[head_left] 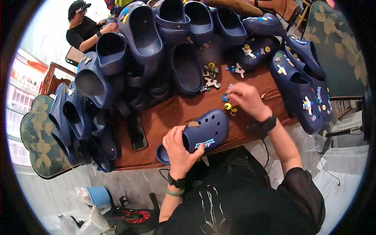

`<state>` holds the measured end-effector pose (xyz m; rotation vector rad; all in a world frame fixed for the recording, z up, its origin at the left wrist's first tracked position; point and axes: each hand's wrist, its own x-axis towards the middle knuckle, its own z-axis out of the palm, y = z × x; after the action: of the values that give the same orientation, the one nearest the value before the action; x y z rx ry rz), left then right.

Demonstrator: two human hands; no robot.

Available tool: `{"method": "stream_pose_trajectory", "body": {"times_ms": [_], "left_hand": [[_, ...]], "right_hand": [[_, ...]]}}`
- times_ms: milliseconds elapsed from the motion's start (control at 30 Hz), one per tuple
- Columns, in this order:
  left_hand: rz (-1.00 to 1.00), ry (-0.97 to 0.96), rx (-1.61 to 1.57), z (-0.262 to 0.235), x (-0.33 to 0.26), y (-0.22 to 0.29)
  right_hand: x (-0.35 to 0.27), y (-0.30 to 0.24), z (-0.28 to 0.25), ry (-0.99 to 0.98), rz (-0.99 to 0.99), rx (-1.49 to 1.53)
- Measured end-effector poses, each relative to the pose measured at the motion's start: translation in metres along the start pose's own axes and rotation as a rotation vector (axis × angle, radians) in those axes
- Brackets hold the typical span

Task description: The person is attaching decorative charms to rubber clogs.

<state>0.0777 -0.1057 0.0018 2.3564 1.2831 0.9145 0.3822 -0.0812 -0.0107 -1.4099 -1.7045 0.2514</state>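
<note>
My left hand (179, 148) grips a navy blue clog (207, 131) by its opening, holding it on the brown table (168, 113) near the front edge. The clog's toe points right and a small blue badge shows on its side. My right hand (244, 98) reaches over the table just beyond the clog, fingers pinched at small colourful shoe charms (228, 105). More loose charms (210, 74) lie further back in the middle of the table.
Many navy clogs (141, 35) are piled along the back and left; decorated ones (303, 90) lie at the right. A dark phone (137, 133) rests on the table's left part. Another person (84, 29) works at the far left. A blue cup (98, 196) sits on the floor.
</note>
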Motion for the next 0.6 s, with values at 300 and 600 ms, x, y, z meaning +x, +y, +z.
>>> {"method": "stream_pose_trajectory", "body": {"times_ms": [300, 600], "left_hand": [[0.02, 0.005, -0.001, 0.0, 0.001, 0.001], [0.004, -0.004, 0.024, -0.001, 0.001, 0.004]], "right_hand": [[-0.026, -0.066, 0.047, 0.055, -0.342, -0.149], [-0.035, -0.095, 0.029, -0.183, -0.385, -0.508]]}}
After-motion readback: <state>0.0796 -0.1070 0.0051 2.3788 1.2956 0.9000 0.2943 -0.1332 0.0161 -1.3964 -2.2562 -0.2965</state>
